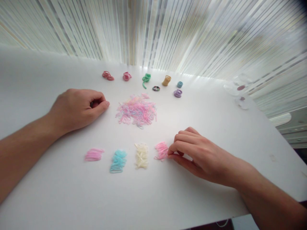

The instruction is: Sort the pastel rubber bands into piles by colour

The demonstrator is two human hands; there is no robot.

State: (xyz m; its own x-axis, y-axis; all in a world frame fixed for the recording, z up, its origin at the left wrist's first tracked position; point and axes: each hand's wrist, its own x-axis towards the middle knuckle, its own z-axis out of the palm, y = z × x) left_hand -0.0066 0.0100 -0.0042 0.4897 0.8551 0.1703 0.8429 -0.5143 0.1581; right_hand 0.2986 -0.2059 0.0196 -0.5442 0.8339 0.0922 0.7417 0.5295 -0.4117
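Observation:
My left hand [78, 108] rests on the white table, fingers curled and thumb against the index finger; whether anything is in it is hidden. Just right of it lies a loose heap of pink, lilac and bluish bands [137, 110]. Nearer to me is a row of sorted piles: lilac-pink bands [94, 154], blue bands [118, 161], cream bands [141, 156] and bright pink bands [161, 150]. The pinched fingertips of my right hand [194, 153] touch the right edge of the bright pink pile; anything between them is too small to make out.
Along the back of the white table [59, 191] stand coiled hair ties: red [107, 75], pink [127, 76], green [146, 77], tan [166, 80], blue [179, 84] and purple [177, 93]. A dark beaded ring [156, 88] lies among them. Clear round items [241, 103] sit back right, before string curtains.

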